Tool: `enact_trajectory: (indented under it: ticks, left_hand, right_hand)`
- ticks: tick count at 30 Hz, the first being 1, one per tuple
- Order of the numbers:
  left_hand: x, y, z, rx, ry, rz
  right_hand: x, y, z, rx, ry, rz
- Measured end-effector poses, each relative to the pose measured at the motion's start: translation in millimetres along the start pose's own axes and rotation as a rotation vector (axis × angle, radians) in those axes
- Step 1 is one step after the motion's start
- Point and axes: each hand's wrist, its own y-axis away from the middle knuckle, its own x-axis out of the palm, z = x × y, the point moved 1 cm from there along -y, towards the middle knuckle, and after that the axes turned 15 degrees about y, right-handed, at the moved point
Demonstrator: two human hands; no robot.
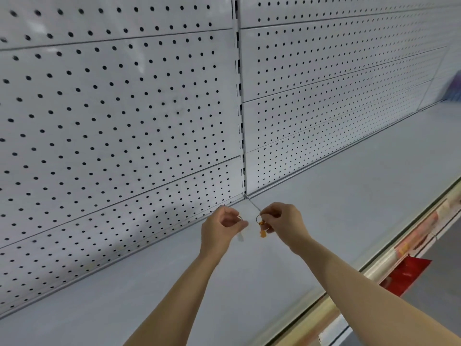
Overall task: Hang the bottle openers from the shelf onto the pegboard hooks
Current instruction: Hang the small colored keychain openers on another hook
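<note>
Openers sat in both hands, held up over the shelf [336, 196] and close in front of the pegboard [124, 108]. From the head camera, the right hand [284, 224] had its fingers curled and pinched the ring of an orange opener [262, 229], which hung down just left of that grip, its body pointing at the shelf. The left hand [220, 229] was curled too, thumb against fingertips, pinching a pale, silvery opener [240, 236] that dangled just right of and below its grip; blur hid the exact shape. The two openers hung near each other between the hands, apart and not touching. A thin wire hook [253, 204] ran from the foot of the slotted upright [240, 108] toward the right hand's grip, ending just above the orange opener's ring; whether the ring had reached it could not be told. Both forearms stretched in from below. Far right of the grips, a red tag [406, 275] hung off the shelf's front edge.
</note>
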Motion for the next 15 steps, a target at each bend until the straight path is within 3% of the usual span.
enact_trajectory:
  ticks: [15]
  left_hand:
    - [-79.4,72.0,-55.3,0.061,0.073,-0.04]
  right_hand:
    - [24.7,102.8,74.5,-0.054,-0.248,-0.049]
